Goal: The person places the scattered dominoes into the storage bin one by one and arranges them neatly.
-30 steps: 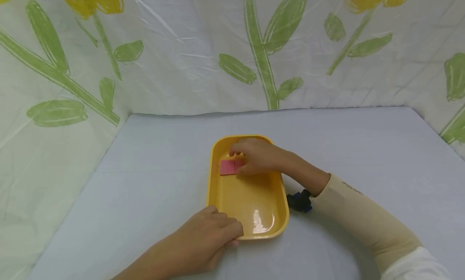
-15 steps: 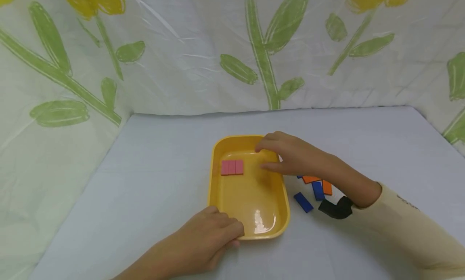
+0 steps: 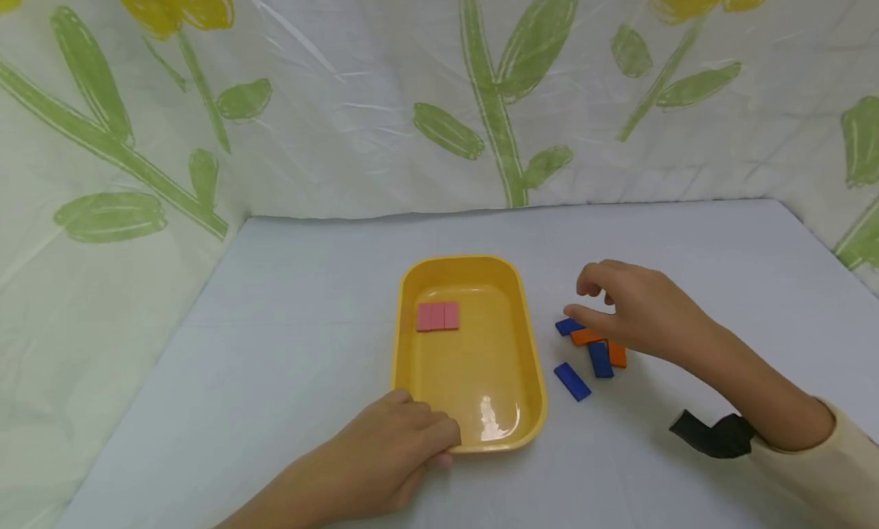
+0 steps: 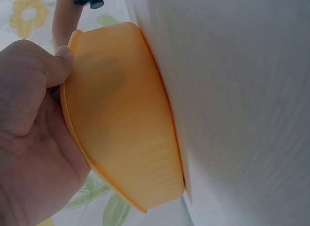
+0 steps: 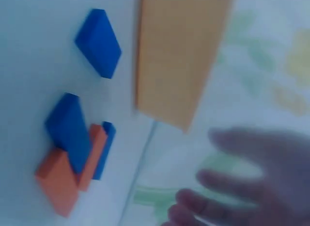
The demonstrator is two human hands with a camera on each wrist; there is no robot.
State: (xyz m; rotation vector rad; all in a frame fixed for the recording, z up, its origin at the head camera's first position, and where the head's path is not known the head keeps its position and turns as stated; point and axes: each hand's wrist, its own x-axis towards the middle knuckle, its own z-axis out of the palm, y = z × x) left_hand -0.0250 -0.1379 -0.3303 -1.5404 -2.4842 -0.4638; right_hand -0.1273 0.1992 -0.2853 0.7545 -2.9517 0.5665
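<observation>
My left hand grips the near rim of a yellow tray; the left wrist view shows the thumb over the edge of the tray. Inside the tray, toward its far left, pink blocks lie side by side in a row. Right of the tray, my right hand hovers with nothing in its loosely bent fingers. Beneath and beside it lie blue blocks and orange blocks, bunched together. One blue block lies apart, nearer the tray. The right wrist view shows the blurred right hand above them.
A pale cloth covers the table. Behind it hangs a white sheet painted with green leaves and yellow flowers. A black strap piece sits at the right wrist by the beige sleeve.
My right hand has left the pink blocks, come out of the tray and moved right, over the loose blocks. That uncovered the third pink block. My left hand stays on the rim.
</observation>
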